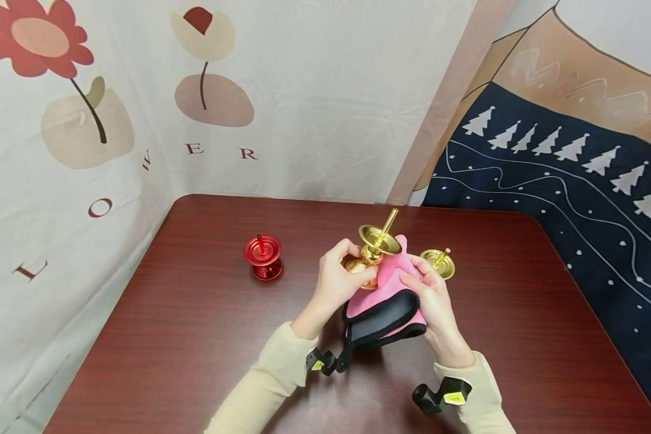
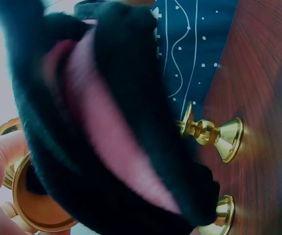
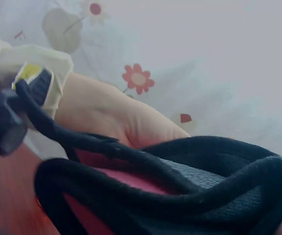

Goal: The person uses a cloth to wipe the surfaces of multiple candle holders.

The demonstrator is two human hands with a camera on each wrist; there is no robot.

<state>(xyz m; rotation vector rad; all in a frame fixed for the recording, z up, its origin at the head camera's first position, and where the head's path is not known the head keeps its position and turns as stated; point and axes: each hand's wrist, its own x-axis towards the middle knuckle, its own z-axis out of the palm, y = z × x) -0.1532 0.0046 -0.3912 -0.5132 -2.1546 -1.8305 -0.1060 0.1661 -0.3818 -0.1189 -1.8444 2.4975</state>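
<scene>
A gold candlestick [image 1: 370, 254] with a round dish and a thin rod on top tilts to the right above the table. My left hand [image 1: 339, 271] grips it by its lower part, thumb in front. Underneath, its hollow base [image 2: 40, 210] shows in the left wrist view. My right hand [image 1: 435, 304] pinches a pink cloth piece [image 1: 385, 283] with black edging, a grey inner side and a black loop, right up against the candlestick. In the right wrist view this cloth's black edging [image 3: 219, 196] fills the lower part and hides most of the right hand.
A red candlestick [image 1: 264, 256] stands to the left on the brown table [image 1: 195, 337]. Another gold candlestick [image 1: 439, 263] stands just behind the right hand; the left wrist view also shows a second gold base [image 2: 224, 215]. Printed cloths [image 1: 314, 108] hang behind the table.
</scene>
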